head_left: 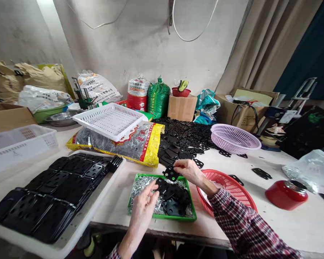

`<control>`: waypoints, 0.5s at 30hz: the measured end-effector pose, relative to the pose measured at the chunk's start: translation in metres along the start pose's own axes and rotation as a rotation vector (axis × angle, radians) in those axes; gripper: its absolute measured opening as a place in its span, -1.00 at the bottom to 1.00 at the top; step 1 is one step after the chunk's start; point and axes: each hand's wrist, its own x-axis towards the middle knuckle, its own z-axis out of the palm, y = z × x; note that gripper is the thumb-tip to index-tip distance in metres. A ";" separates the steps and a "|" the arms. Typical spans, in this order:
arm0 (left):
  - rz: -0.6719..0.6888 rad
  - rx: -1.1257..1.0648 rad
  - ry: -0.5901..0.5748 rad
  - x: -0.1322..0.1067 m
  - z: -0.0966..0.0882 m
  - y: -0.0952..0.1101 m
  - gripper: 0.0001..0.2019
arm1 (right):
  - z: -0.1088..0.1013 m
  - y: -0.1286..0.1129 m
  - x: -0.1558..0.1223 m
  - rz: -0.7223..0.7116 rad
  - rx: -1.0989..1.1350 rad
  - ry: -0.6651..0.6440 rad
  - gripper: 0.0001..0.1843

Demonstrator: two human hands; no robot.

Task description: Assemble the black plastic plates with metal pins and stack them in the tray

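Observation:
Between the thumb and fingers of my right hand (188, 172) is a flat black perforated plate (170, 174), held over the back edge of a green tray (162, 217). My left hand (142, 205) hovers at the tray's left front, its fingers apart and nothing visibly gripped. Its fingertips come close to one of the black plates (176, 207) lying in the tray; whether they touch it I cannot tell. Small silvery metal pins (143, 184), like rivets, fill the tray around and beneath those plates.
Left stands a white tray (90, 212) with rows of stacked black plates (56, 183). A pile of loose black plates (180, 135) spreads behind the green tray. A red basket (240, 192), a purple basket (234, 138) and a red flask (284, 196) are at right. A white basket (109, 120) rests on a yellow bag (153, 145).

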 end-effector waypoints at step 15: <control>-0.309 -0.700 0.090 0.001 -0.009 -0.012 -0.62 | -0.015 0.042 0.108 0.305 -0.271 0.026 -0.69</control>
